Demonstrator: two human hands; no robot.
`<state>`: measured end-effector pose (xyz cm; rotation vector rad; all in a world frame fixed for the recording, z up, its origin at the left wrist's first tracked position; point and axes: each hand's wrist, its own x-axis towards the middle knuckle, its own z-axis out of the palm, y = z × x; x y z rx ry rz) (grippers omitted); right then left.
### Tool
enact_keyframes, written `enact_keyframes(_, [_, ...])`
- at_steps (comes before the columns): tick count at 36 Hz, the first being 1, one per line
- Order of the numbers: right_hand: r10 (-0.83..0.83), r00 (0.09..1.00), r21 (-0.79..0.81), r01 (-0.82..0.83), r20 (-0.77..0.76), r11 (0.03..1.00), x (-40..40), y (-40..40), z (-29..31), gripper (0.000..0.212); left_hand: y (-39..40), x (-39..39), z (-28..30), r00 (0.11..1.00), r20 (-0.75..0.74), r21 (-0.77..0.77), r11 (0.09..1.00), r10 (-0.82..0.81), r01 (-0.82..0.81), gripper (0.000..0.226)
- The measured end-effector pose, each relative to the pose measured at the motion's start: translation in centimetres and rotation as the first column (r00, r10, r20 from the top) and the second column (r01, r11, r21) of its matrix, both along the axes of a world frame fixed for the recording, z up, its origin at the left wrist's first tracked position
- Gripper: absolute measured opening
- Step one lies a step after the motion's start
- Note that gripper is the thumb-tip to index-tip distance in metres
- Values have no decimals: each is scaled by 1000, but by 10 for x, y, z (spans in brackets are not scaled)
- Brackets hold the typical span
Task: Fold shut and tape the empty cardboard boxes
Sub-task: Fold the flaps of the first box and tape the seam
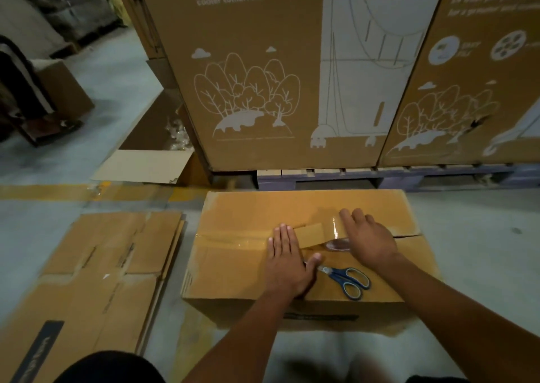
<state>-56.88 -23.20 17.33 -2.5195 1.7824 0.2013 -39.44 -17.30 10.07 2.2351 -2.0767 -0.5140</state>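
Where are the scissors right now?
In the head view the scissors lie on top of the cardboard box, toward its near edge, between the left hand and the right forearm.

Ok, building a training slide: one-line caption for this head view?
Left hand flattens tape on the box seam; right hand pulls the tape roll along.

The tall carton [248, 70] carries white print: "are engineered for a greener and cooler tomorrow." The right carton's [479, 90] print is blurred, as is the flat cardboard's [96, 265] dark strip.
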Motion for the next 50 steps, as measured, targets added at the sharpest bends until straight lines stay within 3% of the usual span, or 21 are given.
enact_keyframes(5, [53,982,-39,-61,-179,997,-32,-11,15,71,-3,1,-1,1000,-27,-5,1000,13,-13,100])
enact_keyframes(8, [-60,951,-57,45,-304,997,-68,-13,27,77,-2,1,-2,999,-38,-13,1000,11,-11,95])
enact_keyframes(10, [-179,929,-70,166,-325,984,-90,-11,31,70,-1,2,-3,1000,-30,-9,1000,8,-8,94])
enact_keyframes(12, [-283,918,-58,279,-278,959,-105,-10,32,56,-1,0,0,1000,-23,-11,1000,5,-6,94])
enact_keyframes(14, [-385,916,25,390,-111,921,-109,-9,28,46,1,-1,2,1000,-11,-22,1000,10,-11,94])
enact_keyframes(17, [-551,812,165,527,192,834,-109,-11,21,32,4,-9,4,1000,10,-29,999,-24,24,95])
enact_keyframes(19, [-584,766,207,547,268,811,-108,-16,19,28,6,-21,4,995,24,-18,995,-100,101,95])
enact_keyframes(22, [-563,785,213,522,259,826,-106,-25,23,28,4,-47,7,984,17,-19,984,-178,178,96])
enact_keyframes(26, [-457,865,145,435,206,889,-108,-37,33,43,-9,-73,13,992,-32,-18,992,-123,122,96])
enact_keyframes(29, [-396,910,92,387,121,918,-116,-38,34,54,-9,-80,9,994,16,-8,994,-107,108,93])
enact_keyframes(34, [-407,912,78,403,47,912,-141,-31,16,62,-10,-76,4,994,24,-6,994,-108,109,87])
enact_keyframes(37, [-384,923,70,381,29,922,-156,-34,19,83,-11,-74,2,996,6,-10,996,-86,86,89])
enact_keyframes(39, [-422,906,68,420,37,905,-169,-35,25,83,-10,-74,2,997,12,-17,997,-81,81,88])
enact_keyframes(42, [-517,855,36,516,44,856,-192,-34,23,67,-10,-74,3,997,20,-24,997,-75,75,87])
enact_keyframes(48, [-659,723,274,604,206,749,-206,-24,-4,56,-10,-85,11,997,40,-48,996,-70,71,95])
enact_keyframes(50, [-689,676,299,622,263,724,-205,-26,-7,52,-14,-98,20,989,35,-58,987,-145,147,97])
